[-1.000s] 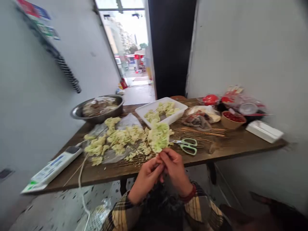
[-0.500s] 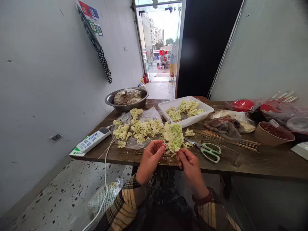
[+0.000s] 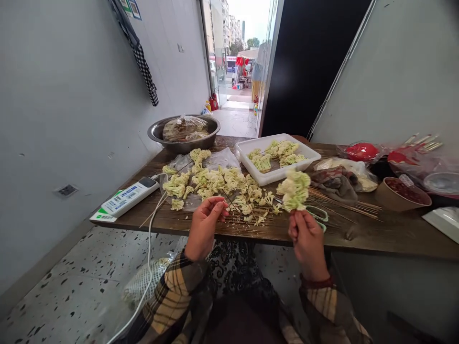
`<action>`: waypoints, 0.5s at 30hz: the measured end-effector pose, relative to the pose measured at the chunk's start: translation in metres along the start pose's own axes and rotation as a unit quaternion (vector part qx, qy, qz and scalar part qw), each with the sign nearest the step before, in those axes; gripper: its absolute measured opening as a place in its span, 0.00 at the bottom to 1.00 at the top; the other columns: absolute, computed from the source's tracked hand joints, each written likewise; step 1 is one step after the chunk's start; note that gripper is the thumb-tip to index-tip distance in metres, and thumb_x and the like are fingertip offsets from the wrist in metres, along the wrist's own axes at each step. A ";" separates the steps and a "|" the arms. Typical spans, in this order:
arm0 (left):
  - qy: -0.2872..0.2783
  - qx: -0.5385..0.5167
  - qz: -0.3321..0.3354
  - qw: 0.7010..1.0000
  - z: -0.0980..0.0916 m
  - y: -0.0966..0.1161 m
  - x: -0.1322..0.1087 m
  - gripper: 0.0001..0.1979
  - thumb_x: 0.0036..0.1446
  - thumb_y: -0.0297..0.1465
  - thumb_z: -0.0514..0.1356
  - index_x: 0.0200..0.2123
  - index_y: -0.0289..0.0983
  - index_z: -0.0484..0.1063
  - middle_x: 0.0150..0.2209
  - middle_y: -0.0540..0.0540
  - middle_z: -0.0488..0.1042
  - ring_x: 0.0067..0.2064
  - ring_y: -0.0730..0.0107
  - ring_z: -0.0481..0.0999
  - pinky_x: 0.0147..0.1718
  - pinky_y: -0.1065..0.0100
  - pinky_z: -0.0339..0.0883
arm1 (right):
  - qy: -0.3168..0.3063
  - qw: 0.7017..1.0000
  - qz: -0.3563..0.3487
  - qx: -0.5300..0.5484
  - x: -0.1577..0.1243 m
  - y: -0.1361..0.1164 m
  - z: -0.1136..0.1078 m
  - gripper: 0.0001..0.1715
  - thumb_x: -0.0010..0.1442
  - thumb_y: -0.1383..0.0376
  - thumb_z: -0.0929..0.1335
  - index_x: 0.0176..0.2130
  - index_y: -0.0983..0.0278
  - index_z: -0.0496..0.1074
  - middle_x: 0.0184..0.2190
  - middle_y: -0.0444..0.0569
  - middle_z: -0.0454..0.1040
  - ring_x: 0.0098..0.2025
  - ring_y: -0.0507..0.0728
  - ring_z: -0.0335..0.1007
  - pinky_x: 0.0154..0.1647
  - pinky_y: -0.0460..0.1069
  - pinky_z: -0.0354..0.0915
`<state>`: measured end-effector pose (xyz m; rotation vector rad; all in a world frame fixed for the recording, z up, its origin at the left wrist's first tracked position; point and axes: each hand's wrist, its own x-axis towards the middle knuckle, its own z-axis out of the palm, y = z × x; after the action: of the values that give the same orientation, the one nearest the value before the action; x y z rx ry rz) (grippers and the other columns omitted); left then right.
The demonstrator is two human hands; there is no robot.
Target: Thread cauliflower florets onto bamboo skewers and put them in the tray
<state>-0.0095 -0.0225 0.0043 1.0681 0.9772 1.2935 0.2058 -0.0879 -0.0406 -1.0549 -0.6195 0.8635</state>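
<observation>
Upright in my right hand is a clump of pale green-white cauliflower florets, gripped at its lower end; any stick inside the fist is hidden. My left hand is at the table's front edge, thumb and fingers pinched together. Whether anything is between them I cannot make out. Beyond it lies a pile of loose cauliflower, partly on a clear plastic bag, with a dark thin stick and crumbs beside it. Green-handled scissors lie partly hidden behind the held clump.
A white tray with cauliflower on sticks stands behind the pile. Bamboo skewers, a crumpled cloth and a paper tub are to the right. A steel basin and a power strip with its cable occupy the left.
My right hand has moved right with the cauliflower clump, away from my left hand, and now partly covers the scissors. My left hand has shifted left. The camera view has tilted down slightly.
</observation>
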 end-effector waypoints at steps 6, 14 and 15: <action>0.007 -0.021 -0.008 1.000 -0.006 -0.007 0.008 0.13 0.50 0.36 0.64 0.38 0.34 0.71 0.32 0.48 0.73 0.29 0.75 0.70 0.26 0.73 0.62 | 0.050 0.998 -0.026 0.017 0.002 -0.023 -0.031 0.16 0.54 0.56 0.72 0.27 0.63 0.66 0.19 0.36 0.59 0.17 0.43 0.49 0.15 0.41 0.49; 0.047 0.022 0.014 0.999 -0.025 -0.014 0.012 0.12 0.51 0.36 0.63 0.37 0.34 0.71 0.31 0.48 0.73 0.29 0.76 0.70 0.27 0.73 0.61 | 0.024 1.000 -0.002 0.000 0.000 -0.006 -0.027 0.12 0.55 0.57 0.72 0.30 0.63 0.70 0.19 0.38 0.61 0.17 0.44 0.50 0.14 0.41 0.49; 0.051 0.033 0.016 0.998 -0.028 -0.015 0.012 0.12 0.52 0.36 0.62 0.37 0.35 0.71 0.31 0.48 0.73 0.29 0.76 0.70 0.27 0.73 0.61 | 0.011 1.000 0.003 -0.005 0.001 -0.003 -0.028 0.12 0.56 0.57 0.71 0.31 0.63 0.70 0.20 0.38 0.60 0.17 0.44 0.51 0.15 0.42 0.50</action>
<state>-0.0323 -0.0085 -0.0162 1.0794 1.0899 1.3616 0.2293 -0.1015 -0.0488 -1.0739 -0.6031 0.8545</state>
